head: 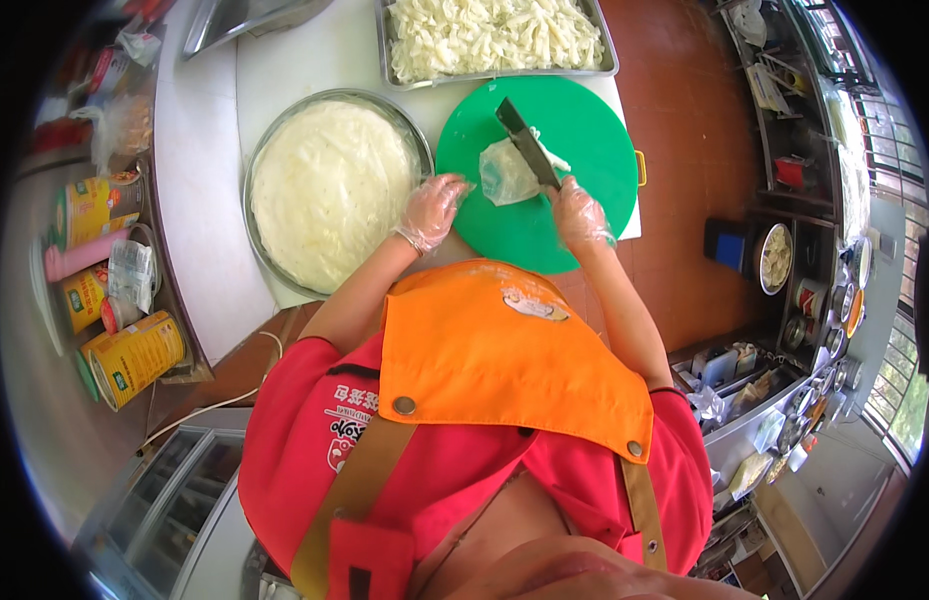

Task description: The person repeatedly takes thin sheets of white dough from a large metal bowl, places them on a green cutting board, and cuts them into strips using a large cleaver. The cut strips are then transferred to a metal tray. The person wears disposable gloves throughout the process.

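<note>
A round green cutting board lies before me on the white worktop. My right hand, in a clear plastic glove, grips the handle of a dark-bladed knife. The blade lies across a pale, translucent sheet of noodle-like food, with a few cut strips at its right side. My left hand, gloved too, hangs between the board's left edge and a round metal pan; its fingers are partly spread and hold nothing visible. Pale round sheets, stacked under what looks like clear film, fill that pan.
Beyond the board, a rectangular metal tray holds a heap of pale cut strips. Another metal tray stands at the far left. Yellow cans crowd a left-hand shelf. Several bowls line the counter at right. The floor is reddish brown.
</note>
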Demonstrator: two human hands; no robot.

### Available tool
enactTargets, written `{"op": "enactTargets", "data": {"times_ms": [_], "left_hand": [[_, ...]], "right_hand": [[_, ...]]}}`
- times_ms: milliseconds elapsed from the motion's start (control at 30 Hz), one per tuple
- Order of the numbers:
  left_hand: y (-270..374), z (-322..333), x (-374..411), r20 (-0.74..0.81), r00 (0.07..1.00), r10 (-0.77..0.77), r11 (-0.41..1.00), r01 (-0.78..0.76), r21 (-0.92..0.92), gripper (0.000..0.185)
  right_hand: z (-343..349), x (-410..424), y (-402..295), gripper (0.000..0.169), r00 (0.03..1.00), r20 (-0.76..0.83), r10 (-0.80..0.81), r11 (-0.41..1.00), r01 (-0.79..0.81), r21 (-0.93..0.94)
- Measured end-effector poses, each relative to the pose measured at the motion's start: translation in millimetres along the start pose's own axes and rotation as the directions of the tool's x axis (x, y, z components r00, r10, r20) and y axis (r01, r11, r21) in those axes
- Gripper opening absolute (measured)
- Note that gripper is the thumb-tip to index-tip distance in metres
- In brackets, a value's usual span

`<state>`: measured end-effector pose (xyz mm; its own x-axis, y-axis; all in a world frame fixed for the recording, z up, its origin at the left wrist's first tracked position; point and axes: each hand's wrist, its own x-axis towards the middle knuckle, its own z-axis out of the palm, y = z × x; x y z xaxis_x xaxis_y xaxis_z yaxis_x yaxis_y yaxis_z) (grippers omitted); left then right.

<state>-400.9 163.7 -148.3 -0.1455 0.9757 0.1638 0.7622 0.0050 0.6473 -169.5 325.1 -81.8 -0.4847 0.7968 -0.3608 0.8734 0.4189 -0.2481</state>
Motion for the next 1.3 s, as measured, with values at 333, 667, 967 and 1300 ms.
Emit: {"op": "enactTargets", "data": {"times_ms": [333,667,967,1300], "left_hand": [[4,-8,-14,-0.097,0.995,-0.003,1.0,0.003,0.0,0.036],[4,-8,-23,-0.071,0.992,-0.106,0.994,0.102,-0.049,0.036],[9,-14,-28,-0.084,0.986,-0.147,0.986,0.139,-0.095,0.034],[6,-13,-32,-0.104,0.982,-0.16,0.982,0.148,-0.113,0.038]], "right_hand": [[9,-11,-5,0.025,1.0,0.0,-0.019,0.999,0.019,0.042],[0,-31,-26,0.031,0.995,0.068,0.068,0.997,-0.071,0.038],[-1,-36,-35,0.032,1.0,0.025,-0.011,0.998,0.009,0.07],[6,-42,-41,0.038,0.999,0.042,0.018,0.998,-0.021,0.066]]}}
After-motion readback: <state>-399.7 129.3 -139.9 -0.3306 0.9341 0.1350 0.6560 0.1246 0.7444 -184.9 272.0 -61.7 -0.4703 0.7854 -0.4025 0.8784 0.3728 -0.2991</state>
